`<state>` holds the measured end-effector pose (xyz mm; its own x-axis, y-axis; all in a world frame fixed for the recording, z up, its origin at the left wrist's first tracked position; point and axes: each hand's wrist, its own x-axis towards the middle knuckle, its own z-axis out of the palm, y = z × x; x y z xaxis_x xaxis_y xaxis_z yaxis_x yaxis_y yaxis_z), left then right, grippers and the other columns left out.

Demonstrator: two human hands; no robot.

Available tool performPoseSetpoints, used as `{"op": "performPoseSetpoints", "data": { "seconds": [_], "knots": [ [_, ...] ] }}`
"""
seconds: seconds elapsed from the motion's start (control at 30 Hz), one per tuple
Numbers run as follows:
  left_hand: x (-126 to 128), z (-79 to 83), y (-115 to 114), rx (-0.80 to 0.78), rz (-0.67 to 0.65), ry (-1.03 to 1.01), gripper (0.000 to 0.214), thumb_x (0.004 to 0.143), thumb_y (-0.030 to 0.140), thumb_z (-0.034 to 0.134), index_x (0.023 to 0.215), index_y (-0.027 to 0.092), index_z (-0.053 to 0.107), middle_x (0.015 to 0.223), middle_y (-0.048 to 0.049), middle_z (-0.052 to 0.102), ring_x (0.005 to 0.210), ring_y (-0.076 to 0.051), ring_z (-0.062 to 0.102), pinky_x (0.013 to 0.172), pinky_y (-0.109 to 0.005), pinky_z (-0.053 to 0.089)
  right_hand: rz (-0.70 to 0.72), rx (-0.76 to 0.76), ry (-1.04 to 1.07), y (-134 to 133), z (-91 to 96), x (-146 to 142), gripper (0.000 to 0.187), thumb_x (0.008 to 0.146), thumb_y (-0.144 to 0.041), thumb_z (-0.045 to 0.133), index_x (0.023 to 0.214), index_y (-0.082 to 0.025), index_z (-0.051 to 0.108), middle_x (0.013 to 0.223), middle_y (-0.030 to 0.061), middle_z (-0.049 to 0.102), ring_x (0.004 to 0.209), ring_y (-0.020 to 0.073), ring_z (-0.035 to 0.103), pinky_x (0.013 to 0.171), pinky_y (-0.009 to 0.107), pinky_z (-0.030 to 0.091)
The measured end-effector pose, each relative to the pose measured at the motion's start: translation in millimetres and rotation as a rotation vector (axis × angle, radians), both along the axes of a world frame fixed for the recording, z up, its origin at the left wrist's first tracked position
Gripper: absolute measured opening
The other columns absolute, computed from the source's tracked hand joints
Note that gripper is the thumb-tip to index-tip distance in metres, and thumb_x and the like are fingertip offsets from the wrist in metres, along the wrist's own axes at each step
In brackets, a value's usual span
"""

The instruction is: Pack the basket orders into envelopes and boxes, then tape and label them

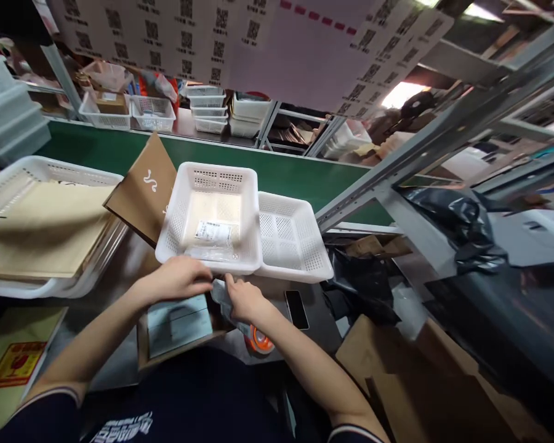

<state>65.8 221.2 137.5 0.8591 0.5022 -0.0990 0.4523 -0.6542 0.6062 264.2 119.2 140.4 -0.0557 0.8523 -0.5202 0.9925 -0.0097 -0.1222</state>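
Note:
My left hand [181, 278] is by the near rim of a white plastic basket [253, 215], its fingers curled toward my right hand. My right hand [247, 299] is closed on a pale bluish, translucent packet [220, 293], partly hidden under the fingers. Inside the basket lies a clear plastic bag with a white printed label [213, 232]. Below my hands, an open cardboard box [143, 344] holds light blue boxes [178, 326]. An orange-cored roll of tape [261, 340] is just under my right wrist. What my left fingertips grip, if anything, is hidden.
A second white basket [281, 237] stands to the right, beside a metal post [373, 191]. A phone [297, 309] lies on the table. At left are a tray of brown envelopes [37, 227] and an upright cardboard piece [145, 191]. A sheet of printed codes [281, 49] hangs overhead.

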Motion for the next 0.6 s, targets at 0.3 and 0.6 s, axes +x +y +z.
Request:
{"op": "performPoseSetpoints", "data": {
  "seconds": [0.3,0.6],
  "knots": [
    [70.5,-40.5,100.5,-0.047,0.082,0.169,0.031,0.063,0.029,0.077,0.089,0.013,0.074,0.088,-0.0069,0.076,0.086,-0.026,0.069,0.081,-0.03,0.052,-0.11,0.152,0.253,-14.9,27.7,10.2,0.072,0.091,-0.044,0.075,0.152,-0.017,0.048,0.134,0.0201,0.069,0.115,0.0373,0.071,0.095,0.048,0.056],
    [39.4,28.4,86.5,-0.231,0.143,-0.42,0.033,0.077,0.048,0.076,0.092,0.019,0.072,0.1,-0.0071,0.071,0.1,-0.026,0.066,0.091,-0.034,0.053,-0.237,0.464,0.676,63.9,27.3,67.7,0.09,0.069,-0.039,0.092,0.147,-0.015,0.056,0.15,0.0192,0.059,0.139,0.0342,0.056,0.117,0.051,0.045]
  ]
}}
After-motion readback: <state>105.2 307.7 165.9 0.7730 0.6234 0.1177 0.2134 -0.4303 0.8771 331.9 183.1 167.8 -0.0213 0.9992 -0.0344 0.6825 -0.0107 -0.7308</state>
